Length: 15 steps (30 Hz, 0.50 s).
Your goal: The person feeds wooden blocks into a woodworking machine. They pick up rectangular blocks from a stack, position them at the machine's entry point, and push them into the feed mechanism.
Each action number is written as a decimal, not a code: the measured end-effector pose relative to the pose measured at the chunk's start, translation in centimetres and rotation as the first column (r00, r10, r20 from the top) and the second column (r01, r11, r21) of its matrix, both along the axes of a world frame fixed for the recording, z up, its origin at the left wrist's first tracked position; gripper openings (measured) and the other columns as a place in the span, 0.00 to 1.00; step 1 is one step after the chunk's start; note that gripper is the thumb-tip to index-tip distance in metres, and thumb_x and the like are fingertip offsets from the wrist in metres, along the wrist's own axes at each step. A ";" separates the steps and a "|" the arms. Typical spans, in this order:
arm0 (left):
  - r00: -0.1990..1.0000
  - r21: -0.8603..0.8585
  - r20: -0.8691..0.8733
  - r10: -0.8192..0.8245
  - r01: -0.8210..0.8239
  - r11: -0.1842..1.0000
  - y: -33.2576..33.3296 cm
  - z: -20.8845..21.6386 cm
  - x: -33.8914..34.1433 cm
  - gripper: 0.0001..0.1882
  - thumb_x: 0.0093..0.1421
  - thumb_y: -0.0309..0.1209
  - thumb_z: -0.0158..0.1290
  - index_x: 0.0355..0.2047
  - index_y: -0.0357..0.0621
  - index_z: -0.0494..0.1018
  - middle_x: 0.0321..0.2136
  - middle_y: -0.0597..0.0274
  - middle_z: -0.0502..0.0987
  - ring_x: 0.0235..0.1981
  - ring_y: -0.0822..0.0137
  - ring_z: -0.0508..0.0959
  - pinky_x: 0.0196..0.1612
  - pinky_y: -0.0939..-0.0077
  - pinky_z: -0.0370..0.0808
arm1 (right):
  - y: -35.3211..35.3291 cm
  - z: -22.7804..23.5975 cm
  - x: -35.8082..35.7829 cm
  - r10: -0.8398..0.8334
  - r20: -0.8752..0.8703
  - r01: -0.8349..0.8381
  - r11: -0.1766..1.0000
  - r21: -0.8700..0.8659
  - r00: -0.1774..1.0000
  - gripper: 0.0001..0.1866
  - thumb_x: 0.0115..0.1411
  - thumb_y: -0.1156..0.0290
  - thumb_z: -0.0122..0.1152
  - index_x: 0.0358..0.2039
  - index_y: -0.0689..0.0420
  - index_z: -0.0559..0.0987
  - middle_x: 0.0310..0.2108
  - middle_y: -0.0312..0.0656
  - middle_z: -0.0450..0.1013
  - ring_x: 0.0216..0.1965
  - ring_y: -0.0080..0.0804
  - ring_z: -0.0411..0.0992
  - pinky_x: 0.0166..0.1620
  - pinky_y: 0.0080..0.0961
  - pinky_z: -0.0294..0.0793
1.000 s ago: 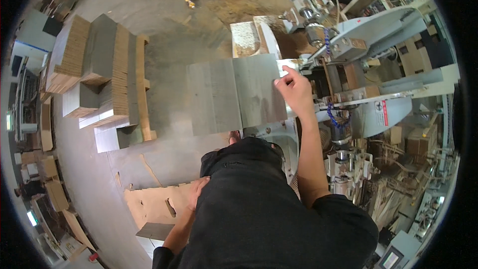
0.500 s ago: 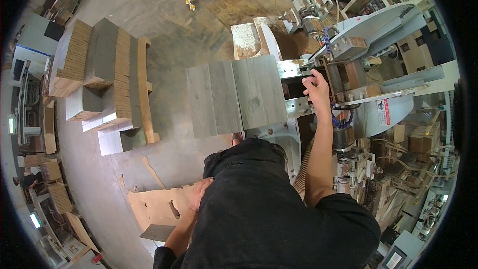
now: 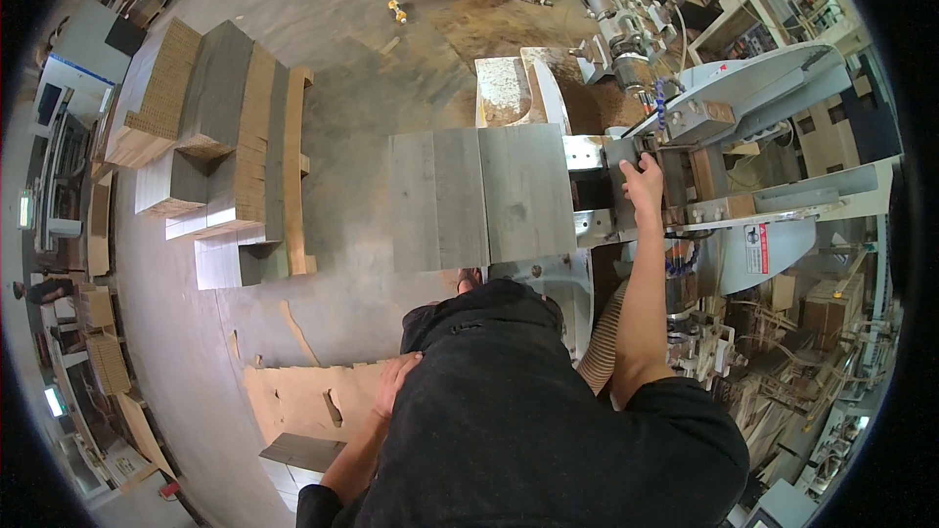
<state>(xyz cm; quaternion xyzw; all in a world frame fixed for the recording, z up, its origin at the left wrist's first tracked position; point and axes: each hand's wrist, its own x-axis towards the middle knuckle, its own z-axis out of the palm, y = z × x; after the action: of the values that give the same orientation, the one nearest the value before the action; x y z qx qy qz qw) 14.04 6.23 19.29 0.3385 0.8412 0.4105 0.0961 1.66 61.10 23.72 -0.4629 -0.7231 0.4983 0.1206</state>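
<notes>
My right hand (image 3: pixel 643 186) is over the machine bed, fingers spread and slightly bent, the fingertips on a grey wood-grain board (image 3: pixel 622 203). It seems to press on the board rather than wrap round it. Two bright metal plates (image 3: pixel 584 153) sit just left of that board. Left of them lie flat grey wood-grain panels (image 3: pixel 528 196), side by side in front of me. My left hand (image 3: pixel 395 381) rests against my black shirt at the hip, fingers stretched out and holding nothing; part of it is hidden by the shirt.
Machine arms with motors (image 3: pixel 611 20) and grey guards (image 3: pixel 773 88) stand to the right. Stacked boards (image 3: pixel 220 88) lie on a wooden pallet (image 3: pixel 296 171) at left. A brown cardboard sheet (image 3: pixel 303 396) is on the floor. Another person (image 3: pixel 49 290) is at the far left.
A grey board now covers part of the dark gap under my right hand. That hand has gone from hovering with curled fingers to touching the board. My left hand stays at the hip.
</notes>
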 end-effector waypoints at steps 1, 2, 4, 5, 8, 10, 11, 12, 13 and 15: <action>1.000 0.001 0.000 0.005 -0.005 1.000 0.0 0.1 0.1 0.25 0.58 0.35 0.49 0.55 0.38 0.65 0.49 0.45 0.72 0.47 0.46 0.74 0.52 0.57 0.70 | 0.7 -0.8 -0.3 0.000 0.073 -0.003 0.999 0.041 0.997 0.37 0.55 0.64 0.63 0.62 0.66 0.60 0.54 0.52 0.68 0.24 0.24 0.70 0.23 0.20 0.69; 1.000 0.003 0.003 -0.020 0.020 1.000 0.3 0.3 -0.3 0.25 0.58 0.35 0.49 0.55 0.38 0.65 0.49 0.45 0.72 0.47 0.47 0.74 0.52 0.57 0.70 | 4.9 -6.3 0.6 -0.006 0.187 -0.053 0.950 0.309 0.982 0.35 0.54 0.63 0.64 0.59 0.67 0.64 0.53 0.57 0.68 0.31 0.35 0.75 0.30 0.29 0.74; 1.000 -0.011 0.001 -0.005 0.005 1.000 0.2 0.2 -0.2 0.25 0.58 0.36 0.49 0.54 0.38 0.65 0.49 0.45 0.72 0.46 0.47 0.74 0.52 0.58 0.70 | 3.6 -6.5 -0.1 0.060 0.389 -0.192 0.931 0.310 0.919 0.34 0.53 0.62 0.63 0.57 0.67 0.65 0.51 0.58 0.70 0.40 0.45 0.74 0.41 0.38 0.72; 1.000 -0.007 0.004 -0.006 0.006 1.000 0.3 0.2 -0.1 0.25 0.58 0.36 0.49 0.54 0.38 0.65 0.49 0.45 0.72 0.46 0.47 0.74 0.51 0.58 0.70 | 2.8 -6.7 0.0 0.100 0.577 -0.316 0.904 0.287 0.811 0.33 0.53 0.61 0.63 0.54 0.68 0.66 0.49 0.59 0.71 0.49 0.55 0.72 0.52 0.48 0.70; 1.000 0.001 -0.007 0.006 -0.006 1.000 0.4 0.4 0.0 0.25 0.58 0.36 0.49 0.54 0.38 0.65 0.49 0.45 0.72 0.46 0.47 0.74 0.51 0.59 0.70 | 0.3 -6.1 0.4 0.005 0.632 -0.332 0.854 0.400 0.775 0.26 0.53 0.63 0.62 0.49 0.63 0.68 0.45 0.58 0.73 0.49 0.57 0.71 0.50 0.48 0.71; 1.000 0.003 -0.015 0.011 -0.011 1.000 0.4 0.5 0.2 0.25 0.58 0.37 0.48 0.54 0.38 0.66 0.49 0.45 0.72 0.46 0.47 0.74 0.51 0.59 0.71 | -0.4 -3.3 0.7 -0.012 0.586 -0.266 0.884 0.385 0.810 0.20 0.53 0.65 0.61 0.44 0.61 0.72 0.44 0.57 0.74 0.48 0.58 0.71 0.49 0.47 0.72; 1.000 -0.029 -0.008 0.015 -0.015 0.999 0.5 0.6 0.2 0.25 0.58 0.37 0.48 0.54 0.38 0.66 0.49 0.46 0.72 0.46 0.47 0.75 0.51 0.59 0.71 | -0.4 -3.5 0.9 -0.007 0.587 -0.269 0.884 0.382 0.810 0.20 0.53 0.65 0.61 0.44 0.61 0.72 0.44 0.57 0.74 0.48 0.58 0.71 0.49 0.47 0.72; 1.000 -0.059 -0.003 0.018 -0.018 0.998 0.6 0.7 0.2 0.25 0.58 0.37 0.48 0.54 0.38 0.66 0.49 0.46 0.73 0.46 0.48 0.75 0.50 0.60 0.71 | -0.3 -3.8 1.2 0.047 0.619 -0.354 0.853 0.383 0.784 0.19 0.54 0.65 0.62 0.43 0.62 0.74 0.42 0.56 0.75 0.46 0.57 0.73 0.48 0.47 0.73; 1.000 -0.059 -0.007 0.024 -0.024 0.998 0.6 0.5 0.0 0.25 0.58 0.37 0.48 0.54 0.38 0.66 0.49 0.46 0.73 0.46 0.48 0.75 0.50 0.60 0.71 | 0.1 -4.3 1.3 0.101 0.650 -0.438 0.814 0.381 0.754 0.18 0.54 0.66 0.64 0.42 0.64 0.76 0.41 0.55 0.76 0.44 0.55 0.74 0.47 0.47 0.74; 0.999 -0.014 -0.038 -0.016 0.015 1.000 0.4 -0.1 -0.1 0.25 0.58 0.37 0.48 0.54 0.39 0.66 0.49 0.47 0.72 0.46 0.48 0.74 0.52 0.60 0.70 | 0.7 -5.2 2.0 0.113 0.599 -0.398 0.840 0.368 0.793 0.14 0.53 0.67 0.64 0.36 0.64 0.79 0.37 0.54 0.77 0.41 0.54 0.75 0.43 0.43 0.74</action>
<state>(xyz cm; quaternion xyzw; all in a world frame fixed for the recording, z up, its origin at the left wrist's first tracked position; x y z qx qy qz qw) 13.89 6.66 19.16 0.3522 0.8430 0.3975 0.0853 3.65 61.75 18.55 -0.4369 -0.8833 0.1608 -0.0552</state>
